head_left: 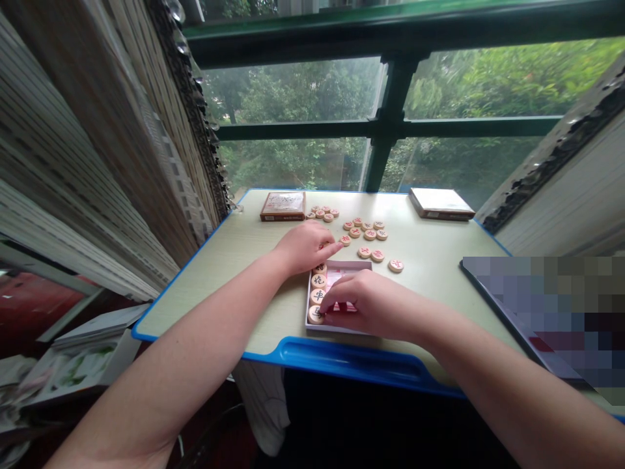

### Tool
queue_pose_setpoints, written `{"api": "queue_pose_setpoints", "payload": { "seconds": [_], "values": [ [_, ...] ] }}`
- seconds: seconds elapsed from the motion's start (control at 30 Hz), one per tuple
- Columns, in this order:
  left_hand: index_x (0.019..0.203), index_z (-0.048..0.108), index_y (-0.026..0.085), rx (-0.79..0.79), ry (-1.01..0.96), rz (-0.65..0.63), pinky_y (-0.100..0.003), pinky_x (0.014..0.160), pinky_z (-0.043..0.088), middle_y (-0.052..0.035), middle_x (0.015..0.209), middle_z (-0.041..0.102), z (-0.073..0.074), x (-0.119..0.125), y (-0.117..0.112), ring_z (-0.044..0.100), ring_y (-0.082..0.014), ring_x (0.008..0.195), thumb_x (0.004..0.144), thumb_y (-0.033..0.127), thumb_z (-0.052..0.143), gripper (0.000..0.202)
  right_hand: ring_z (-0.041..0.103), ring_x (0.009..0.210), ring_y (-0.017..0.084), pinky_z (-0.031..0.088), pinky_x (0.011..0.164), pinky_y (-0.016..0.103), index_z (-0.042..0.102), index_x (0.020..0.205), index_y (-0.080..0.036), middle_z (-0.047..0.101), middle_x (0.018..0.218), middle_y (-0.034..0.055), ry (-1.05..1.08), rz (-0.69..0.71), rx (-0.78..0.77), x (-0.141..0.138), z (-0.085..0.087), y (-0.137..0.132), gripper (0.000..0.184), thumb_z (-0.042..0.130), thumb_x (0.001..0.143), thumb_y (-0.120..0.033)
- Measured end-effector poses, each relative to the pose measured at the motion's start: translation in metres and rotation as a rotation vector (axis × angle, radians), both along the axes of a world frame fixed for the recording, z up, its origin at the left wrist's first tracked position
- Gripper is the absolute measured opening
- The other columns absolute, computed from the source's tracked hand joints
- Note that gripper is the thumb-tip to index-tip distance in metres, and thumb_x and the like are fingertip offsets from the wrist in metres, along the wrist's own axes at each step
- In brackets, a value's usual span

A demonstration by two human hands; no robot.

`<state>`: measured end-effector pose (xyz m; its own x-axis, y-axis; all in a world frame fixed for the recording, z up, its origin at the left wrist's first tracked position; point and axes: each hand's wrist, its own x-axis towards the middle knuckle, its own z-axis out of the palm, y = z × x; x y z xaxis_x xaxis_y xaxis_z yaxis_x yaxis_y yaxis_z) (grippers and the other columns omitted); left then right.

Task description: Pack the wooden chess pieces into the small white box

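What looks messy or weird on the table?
Nothing looks broken. But round wooden pieces with characters lie scattered across the pale, blue-edged table, unlike the neat row inside the shallow white box; one red-marked piece sits alone at right.

Daylight is streaming in through the big window [312, 91], and leafy green trees [288, 94] are filling the panes! A dark green frame [390, 91] is crossing the glass, upright meeting crossbar. On the left, a striped curtain [92, 104] is hanging in heavy folds; over on the right, a paler curtain [581, 202] is showing off its dark trim. Below the glass, a pale table [209, 293] is standing, blue edging [263, 357] running around it, while deep shadow is swallowing the space underneath.
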<state>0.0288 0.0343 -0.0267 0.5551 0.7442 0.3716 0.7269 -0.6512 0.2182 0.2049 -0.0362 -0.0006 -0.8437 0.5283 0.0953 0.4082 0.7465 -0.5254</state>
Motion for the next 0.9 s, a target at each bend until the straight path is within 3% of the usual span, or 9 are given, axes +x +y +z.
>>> {"api": "queue_pose_setpoints", "payload": {
  "seconds": [0.43, 0.63, 0.9],
  "values": [
    [0.076, 0.070, 0.017, 0.025, -0.003, 0.002, -0.035, 0.082, 0.044, -0.0087, 0.082, 0.070, -0.0011, 0.0003, 0.0009, 0.060, -0.0210, 0.085, 0.088, 0.044, 0.043, 0.041, 0.055, 0.060, 0.010, 0.040, 0.059, 0.021, 0.073, 0.083, -0.017, 0.067, 0.072, 0.0026, -0.006, -0.012, 0.004, -0.0020, 0.0033, -0.0025, 0.011, 0.063, 0.078, -0.019],
    [0.078, 0.070, 0.017, 0.021, 0.003, 0.009, -0.035, 0.083, 0.044, -0.0082, 0.083, 0.070, -0.0023, 0.0002, 0.0017, 0.060, -0.0209, 0.086, 0.088, 0.044, 0.043, 0.040, 0.052, 0.062, 0.011, 0.037, 0.057, 0.021, 0.071, 0.080, -0.016, 0.065, 0.073, 0.0030, -0.013, 0.005, 0.121, -0.0020, 0.0024, -0.0040, 0.010, 0.063, 0.078, -0.020],
    [0.078, 0.070, 0.017, 0.016, 0.011, 0.015, -0.035, 0.083, 0.044, -0.0082, 0.083, 0.069, -0.0038, -0.0004, 0.0023, 0.060, -0.0207, 0.086, 0.088, 0.044, 0.044, 0.039, 0.056, 0.068, 0.012, 0.039, 0.063, 0.022, 0.071, 0.084, -0.017, 0.067, 0.080, 0.0036, 0.005, 0.061, 0.087, -0.0019, 0.0003, -0.0024, 0.013, 0.060, 0.079, -0.015]
  ]
}}
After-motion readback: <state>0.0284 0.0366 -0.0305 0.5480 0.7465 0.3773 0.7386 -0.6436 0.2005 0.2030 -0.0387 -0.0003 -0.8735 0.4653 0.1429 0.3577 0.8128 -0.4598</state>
